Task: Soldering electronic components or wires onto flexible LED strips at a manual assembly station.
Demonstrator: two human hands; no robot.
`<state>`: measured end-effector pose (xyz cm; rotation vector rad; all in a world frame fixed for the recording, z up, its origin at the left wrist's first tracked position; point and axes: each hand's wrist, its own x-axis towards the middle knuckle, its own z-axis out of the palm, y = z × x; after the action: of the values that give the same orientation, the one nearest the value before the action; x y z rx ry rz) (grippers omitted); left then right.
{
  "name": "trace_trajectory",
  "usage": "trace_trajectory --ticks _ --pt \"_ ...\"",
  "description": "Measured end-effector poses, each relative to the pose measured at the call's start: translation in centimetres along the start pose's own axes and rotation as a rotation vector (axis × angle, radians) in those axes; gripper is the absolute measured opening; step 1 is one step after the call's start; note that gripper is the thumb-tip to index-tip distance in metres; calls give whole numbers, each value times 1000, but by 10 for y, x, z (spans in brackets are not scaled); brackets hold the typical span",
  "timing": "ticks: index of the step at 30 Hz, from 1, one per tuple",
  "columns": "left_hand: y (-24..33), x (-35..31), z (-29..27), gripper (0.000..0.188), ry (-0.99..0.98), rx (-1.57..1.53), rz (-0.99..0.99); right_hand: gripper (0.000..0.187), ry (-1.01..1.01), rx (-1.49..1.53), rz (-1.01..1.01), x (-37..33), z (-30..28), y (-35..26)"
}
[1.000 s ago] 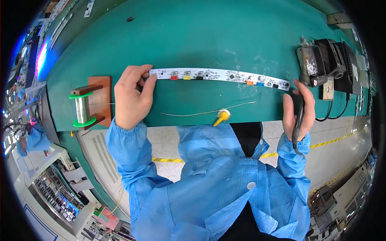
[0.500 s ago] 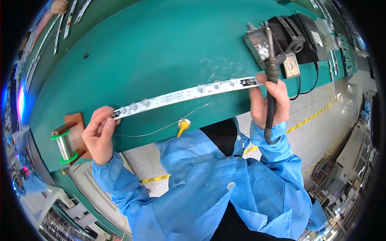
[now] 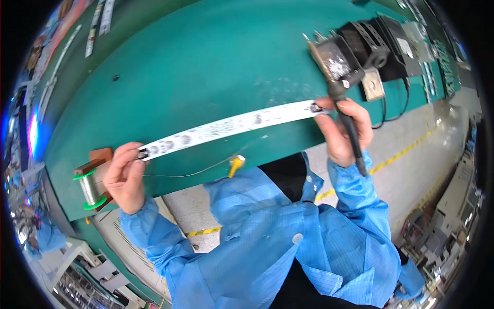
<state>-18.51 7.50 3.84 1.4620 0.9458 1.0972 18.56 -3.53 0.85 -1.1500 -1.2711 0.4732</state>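
Observation:
A long white LED strip board [image 3: 226,127] with round lenses and dark end pads spans between my two hands, its broad face tipped up and slightly blurred. My left hand [image 3: 125,180] pinches its left end between thumb and fingers. The right end is pinched by my right hand [image 3: 346,136], which also carries a soldering iron [image 3: 337,91], its tip pointing up and away to the left. Below the strip, a thin solder wire [image 3: 200,170] lies across the bench near a yellow-handled round metal piece [image 3: 236,164] at the bench edge.
A solder spool [image 3: 90,190] with green flanges sits on a brown stand at the left. At the back right stand a solder-crusted tray [image 3: 334,59] and a black soldering station [image 3: 393,49] with a cable. A small dark bit [image 3: 115,78] lies far left on the green bench [image 3: 206,62].
The strip board has rolled so that its broad face shows more. In my right hand, the soldering iron has swung its tip leftward from upright. Both hands keep hold of the strip's ends.

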Motion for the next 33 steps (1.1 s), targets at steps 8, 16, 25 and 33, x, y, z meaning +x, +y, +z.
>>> trace_trajectory --ticks 8,16,25,33 --pt "13 26 -4 20 83 -101 -374 39 143 91 147 -1 0 -2" --pt "22 105 13 40 207 -655 -379 36 142 32 139 -1 6 -7" --pt "4 217 121 53 27 505 -23 37 55 -99 35 -10 1 8" --pt "-28 331 198 62 8 1148 -249 38 57 -138 -43 0 -3 5"
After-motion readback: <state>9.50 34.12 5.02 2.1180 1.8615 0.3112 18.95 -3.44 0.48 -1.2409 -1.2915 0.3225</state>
